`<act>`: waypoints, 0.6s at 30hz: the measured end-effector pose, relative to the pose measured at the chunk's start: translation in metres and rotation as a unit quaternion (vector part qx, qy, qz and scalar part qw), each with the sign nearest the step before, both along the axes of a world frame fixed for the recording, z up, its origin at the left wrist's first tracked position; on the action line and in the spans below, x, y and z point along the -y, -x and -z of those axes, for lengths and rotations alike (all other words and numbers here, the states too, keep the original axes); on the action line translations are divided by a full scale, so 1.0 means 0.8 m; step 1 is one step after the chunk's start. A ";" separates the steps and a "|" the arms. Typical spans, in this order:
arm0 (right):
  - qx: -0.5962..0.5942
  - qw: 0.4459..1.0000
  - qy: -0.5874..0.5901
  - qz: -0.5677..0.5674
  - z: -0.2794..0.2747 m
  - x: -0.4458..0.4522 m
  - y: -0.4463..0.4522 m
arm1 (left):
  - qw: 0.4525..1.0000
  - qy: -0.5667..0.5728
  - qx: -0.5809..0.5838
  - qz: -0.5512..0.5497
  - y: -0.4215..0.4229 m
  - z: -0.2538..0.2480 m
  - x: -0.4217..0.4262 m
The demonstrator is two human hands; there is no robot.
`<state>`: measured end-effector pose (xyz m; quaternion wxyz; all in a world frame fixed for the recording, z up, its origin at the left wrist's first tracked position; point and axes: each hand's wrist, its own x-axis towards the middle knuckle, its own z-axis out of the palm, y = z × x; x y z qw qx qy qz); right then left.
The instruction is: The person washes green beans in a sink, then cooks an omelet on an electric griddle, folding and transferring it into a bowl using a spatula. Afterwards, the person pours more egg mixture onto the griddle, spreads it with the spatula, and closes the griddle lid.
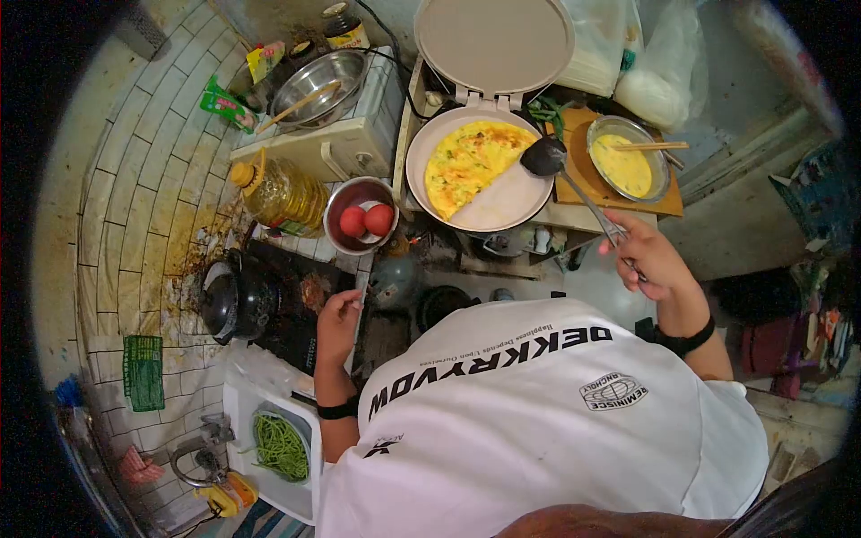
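Note:
A yellow omelette (471, 161) lies folded in a half-moon on the left side of the open electric pan (502, 204). My right hand (647, 257) is closed around the metal handle of a black ladle (543, 157), whose head rests at the omelette's right edge, over the pan. To the right, a glass bowl of beaten egg (625, 165) stands on a wooden board with chopsticks (653, 145) across it. My left hand (341, 314) is by the counter edge, fingers curled; whether it holds anything is hard to make out.
Left of the pan are a steel bowl with tomatoes (366, 221), an oil bottle (285, 195) and a metal basin (325, 90). A black pot (235, 299) sits on the stove. Green beans (281, 446) lie in the sink at lower left.

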<state>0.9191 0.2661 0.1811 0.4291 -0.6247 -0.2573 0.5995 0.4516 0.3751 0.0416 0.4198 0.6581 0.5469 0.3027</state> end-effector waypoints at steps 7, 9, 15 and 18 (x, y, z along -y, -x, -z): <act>-0.133 0.991 0.007 -0.025 0.033 -0.029 -0.030 | 0.999 -0.006 -0.037 -0.003 0.005 -0.010 0.013; -0.147 0.987 0.009 -0.065 0.038 -0.031 -0.042 | 0.999 0.005 -0.049 -0.010 0.006 -0.015 0.014; -0.213 0.975 0.018 -0.064 0.065 -0.065 -0.045 | 0.999 -0.022 -0.048 -0.004 -0.016 -0.030 0.010; -0.094 0.992 0.018 -0.081 0.043 -0.062 -0.053 | 1.000 -0.012 -0.026 -0.009 -0.016 -0.026 0.008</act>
